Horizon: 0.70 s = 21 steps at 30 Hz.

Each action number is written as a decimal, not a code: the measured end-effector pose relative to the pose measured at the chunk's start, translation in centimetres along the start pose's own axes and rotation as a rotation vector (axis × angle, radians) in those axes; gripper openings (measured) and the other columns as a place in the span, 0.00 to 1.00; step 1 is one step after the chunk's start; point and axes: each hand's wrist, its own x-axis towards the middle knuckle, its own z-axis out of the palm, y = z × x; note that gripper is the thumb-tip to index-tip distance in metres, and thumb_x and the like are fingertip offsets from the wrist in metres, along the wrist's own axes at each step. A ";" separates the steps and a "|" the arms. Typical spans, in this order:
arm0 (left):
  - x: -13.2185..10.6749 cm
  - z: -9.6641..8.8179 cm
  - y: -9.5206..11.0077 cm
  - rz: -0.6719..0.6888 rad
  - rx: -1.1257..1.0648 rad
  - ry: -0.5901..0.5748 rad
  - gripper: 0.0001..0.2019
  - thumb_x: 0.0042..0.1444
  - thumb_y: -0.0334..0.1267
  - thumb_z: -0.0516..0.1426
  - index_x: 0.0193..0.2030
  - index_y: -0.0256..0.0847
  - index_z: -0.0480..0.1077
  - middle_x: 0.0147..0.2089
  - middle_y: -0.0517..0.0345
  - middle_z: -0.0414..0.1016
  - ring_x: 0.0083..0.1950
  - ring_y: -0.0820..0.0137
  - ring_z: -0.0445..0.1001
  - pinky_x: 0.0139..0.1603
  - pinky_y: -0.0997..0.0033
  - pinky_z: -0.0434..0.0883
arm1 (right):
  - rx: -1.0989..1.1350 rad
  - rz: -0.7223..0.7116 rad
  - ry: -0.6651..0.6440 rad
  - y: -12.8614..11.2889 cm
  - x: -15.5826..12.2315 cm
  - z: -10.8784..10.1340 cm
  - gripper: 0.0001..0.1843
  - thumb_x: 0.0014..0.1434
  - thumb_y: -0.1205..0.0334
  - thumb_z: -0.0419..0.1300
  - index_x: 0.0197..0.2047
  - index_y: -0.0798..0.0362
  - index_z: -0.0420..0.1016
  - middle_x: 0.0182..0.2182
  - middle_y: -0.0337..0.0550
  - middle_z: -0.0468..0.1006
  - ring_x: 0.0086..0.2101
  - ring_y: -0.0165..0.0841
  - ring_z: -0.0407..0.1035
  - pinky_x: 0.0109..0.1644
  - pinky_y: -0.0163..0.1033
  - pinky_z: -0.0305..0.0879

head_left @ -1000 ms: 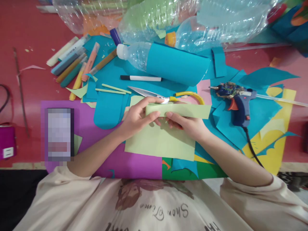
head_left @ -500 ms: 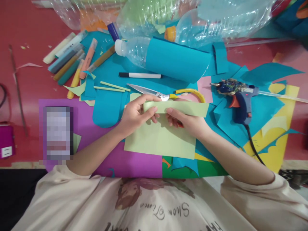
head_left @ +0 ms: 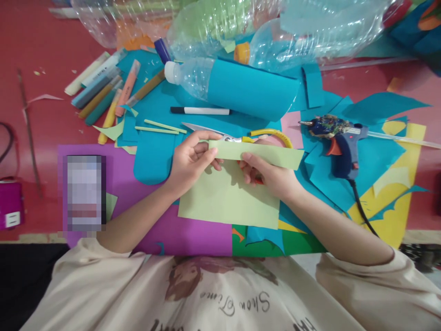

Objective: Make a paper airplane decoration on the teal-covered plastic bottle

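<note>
Between my two hands stretches a pale green paper strip [head_left: 272,155], raised over a larger pale green paper sheet [head_left: 230,197]. My left hand [head_left: 195,158] pinches the strip's left end between thumb and fingers. Further along it, the thumb of my right hand [head_left: 267,172] presses on the front, with the fingers curled behind and below. Scissors [head_left: 237,139] with yellow handles lie just beyond the strip, partly hidden by it and by my left fingers. A small red-orange bit shows at my right fingers; I cannot make out what it belongs to.
A bottle wrapped in blue paper [head_left: 248,85] lies beyond a black-and-white marker [head_left: 201,111]. To the right rests a glue gun [head_left: 344,142] with its cord. Several markers [head_left: 99,87] and a phone [head_left: 84,193] are at left. Large clear bottles [head_left: 310,37] line the back.
My left hand has shifted slightly along the strip to its left end, which now looks flatter and less curled over. My right hand keeps its hold almost in place.
</note>
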 end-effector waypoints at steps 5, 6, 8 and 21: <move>-0.1 0.0 -0.2 0.108 0.090 0.107 0.16 0.58 0.54 0.60 0.41 0.42 0.73 0.30 0.62 0.77 0.25 0.76 0.76 0.26 0.77 0.76 | 0.028 0.006 -0.007 0.1 0.0 0.0 0.23 0.53 0.39 0.64 0.22 0.50 0.72 0.12 0.36 0.70 0.14 0.25 0.59 0.16 0.34 0.52; -0.1 0.0 -0.2 0.128 0.102 0.130 0.16 0.58 0.53 0.60 0.41 0.42 0.73 0.30 0.62 0.77 0.25 0.76 0.76 0.26 0.78 0.75 | 0.030 0.008 -0.008 0.0 0.0 0.0 0.23 0.53 0.39 0.65 0.22 0.51 0.72 0.12 0.36 0.70 0.13 0.25 0.59 0.16 0.34 0.52; -0.2 0.1 -0.2 0.170 0.115 0.168 0.14 0.58 0.51 0.61 0.41 0.43 0.73 0.30 0.63 0.76 0.26 0.77 0.75 0.26 0.79 0.75 | 0.031 0.016 -0.005 0.0 0.0 0.0 0.23 0.52 0.39 0.65 0.22 0.51 0.72 0.12 0.36 0.71 0.13 0.25 0.60 0.16 0.34 0.53; -0.3 0.1 -1.2 0.233 0.199 0.156 0.15 0.61 0.54 0.56 0.43 0.46 0.65 0.33 0.63 0.72 0.32 0.76 0.76 0.30 0.78 0.75 | 0.051 0.033 -0.013 -0.2 0.0 -0.1 0.26 0.48 0.35 0.66 0.24 0.51 0.70 0.11 0.34 0.69 0.12 0.25 0.59 0.15 0.34 0.49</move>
